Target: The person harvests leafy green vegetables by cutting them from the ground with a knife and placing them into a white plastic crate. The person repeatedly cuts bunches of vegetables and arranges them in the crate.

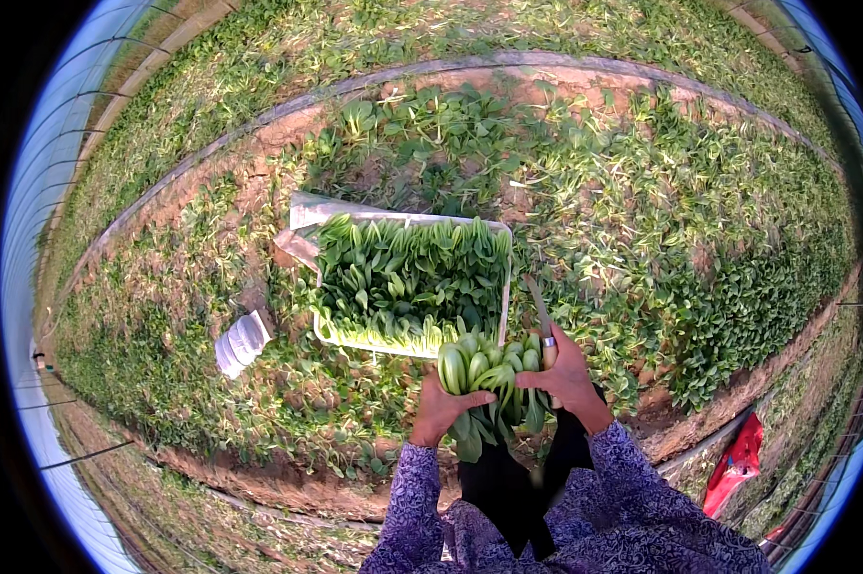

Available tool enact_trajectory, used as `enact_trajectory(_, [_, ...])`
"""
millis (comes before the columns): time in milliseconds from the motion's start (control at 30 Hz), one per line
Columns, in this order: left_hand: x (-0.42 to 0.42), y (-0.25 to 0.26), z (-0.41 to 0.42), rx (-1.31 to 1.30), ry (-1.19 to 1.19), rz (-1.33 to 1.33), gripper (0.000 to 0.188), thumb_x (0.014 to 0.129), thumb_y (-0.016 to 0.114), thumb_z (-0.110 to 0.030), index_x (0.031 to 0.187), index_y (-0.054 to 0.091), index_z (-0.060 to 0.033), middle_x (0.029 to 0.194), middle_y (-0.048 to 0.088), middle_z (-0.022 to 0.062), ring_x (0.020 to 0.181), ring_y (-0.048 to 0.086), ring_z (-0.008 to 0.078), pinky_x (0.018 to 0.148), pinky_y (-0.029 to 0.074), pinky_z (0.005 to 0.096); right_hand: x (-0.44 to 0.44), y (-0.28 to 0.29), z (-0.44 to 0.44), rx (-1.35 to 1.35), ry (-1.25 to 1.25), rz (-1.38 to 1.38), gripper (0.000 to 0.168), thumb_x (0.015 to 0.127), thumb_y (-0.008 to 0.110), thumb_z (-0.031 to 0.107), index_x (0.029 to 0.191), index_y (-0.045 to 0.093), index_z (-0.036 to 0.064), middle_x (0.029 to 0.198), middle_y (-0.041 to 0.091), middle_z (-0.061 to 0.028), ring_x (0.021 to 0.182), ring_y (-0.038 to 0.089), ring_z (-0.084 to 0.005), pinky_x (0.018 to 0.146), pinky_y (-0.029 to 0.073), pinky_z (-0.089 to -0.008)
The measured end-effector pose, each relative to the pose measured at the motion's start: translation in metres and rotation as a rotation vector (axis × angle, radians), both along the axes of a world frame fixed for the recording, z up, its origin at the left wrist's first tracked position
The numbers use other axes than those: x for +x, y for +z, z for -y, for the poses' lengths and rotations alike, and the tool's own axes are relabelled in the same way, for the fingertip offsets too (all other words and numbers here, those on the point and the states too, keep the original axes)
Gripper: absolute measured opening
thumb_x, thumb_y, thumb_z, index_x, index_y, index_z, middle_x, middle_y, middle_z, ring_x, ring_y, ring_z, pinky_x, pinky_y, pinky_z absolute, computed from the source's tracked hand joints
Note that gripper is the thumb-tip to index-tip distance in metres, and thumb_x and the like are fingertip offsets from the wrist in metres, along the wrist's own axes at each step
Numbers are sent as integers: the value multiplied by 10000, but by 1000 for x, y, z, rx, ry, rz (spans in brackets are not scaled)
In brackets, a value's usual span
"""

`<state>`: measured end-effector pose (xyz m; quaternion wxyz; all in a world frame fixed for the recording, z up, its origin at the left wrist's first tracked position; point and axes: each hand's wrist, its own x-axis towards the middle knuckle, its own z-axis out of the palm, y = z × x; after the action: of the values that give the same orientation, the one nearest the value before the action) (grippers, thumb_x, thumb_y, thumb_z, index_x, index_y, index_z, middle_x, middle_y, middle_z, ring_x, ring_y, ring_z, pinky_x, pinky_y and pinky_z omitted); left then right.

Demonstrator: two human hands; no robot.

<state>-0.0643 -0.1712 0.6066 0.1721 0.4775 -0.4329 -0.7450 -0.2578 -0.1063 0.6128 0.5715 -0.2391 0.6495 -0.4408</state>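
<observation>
A bunch of bok choy (478,366) is held between my two hands, pale stem bases pointing away from me and leaves hanging toward my legs. My left hand (446,405) grips the bunch from the left, thumb across the stems. From the right, my right hand (564,377) presses its thumb on the stems and also holds a knife (538,305) with a wooden handle, blade pointing up and away. Just beyond the bunch stands a white crate (505,287), packed with rows of bok choy (403,276). A plastic liner (331,209) sticks out at its far left corner.
Left of the crate, a white bundle (241,344) lies on the ground. Cut leaves (604,201) litter the soil, and uncut plants (733,323) grow at right. A grey hose or pipe (474,63) curves across the far side. Something red (734,463) lies at lower right.
</observation>
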Motion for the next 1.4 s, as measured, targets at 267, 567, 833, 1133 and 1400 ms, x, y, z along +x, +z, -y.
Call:
enact_trajectory(267, [14,-38,126,-48,94,1,509,605,747,37,1072,546,28,977,624,75,854,602,161,766,492,288,23,-58,135,-196,-82,82,791,568,806,191,1226,408,10,991,565,-51,898,537,-134,811,428,-269])
enact_trajectory(567, [25,-187,249,12,43,15,414,658,697,14,1050,564,32,959,626,76,796,608,154,731,498,290,57,-236,244,-37,-200,-246,813,537,788,278,1153,411,-95,998,575,-208,945,566,-296,837,423,-338])
enact_trajectory(833, [36,-369,344,-239,-212,436,656,594,784,-289,1090,506,37,1003,601,127,855,607,234,743,484,323,84,-365,322,120,-298,-671,757,600,747,226,1162,368,-111,1024,514,-295,961,520,-394,783,423,-402])
enact_trajectory(1133, [35,-379,342,-798,-422,1037,915,540,737,-572,1161,424,22,978,604,188,882,602,319,735,474,387,112,-411,303,3,-463,-926,560,702,675,96,1184,410,-11,1113,492,-222,1053,460,-395,874,391,-410])
enact_trajectory(1400, [33,-334,366,-1005,-696,1033,720,741,616,-469,1253,382,-20,1105,524,193,970,543,338,740,461,402,108,-393,317,-54,-387,-883,395,685,669,22,1037,490,2,1066,500,-168,884,539,-327,745,453,-379])
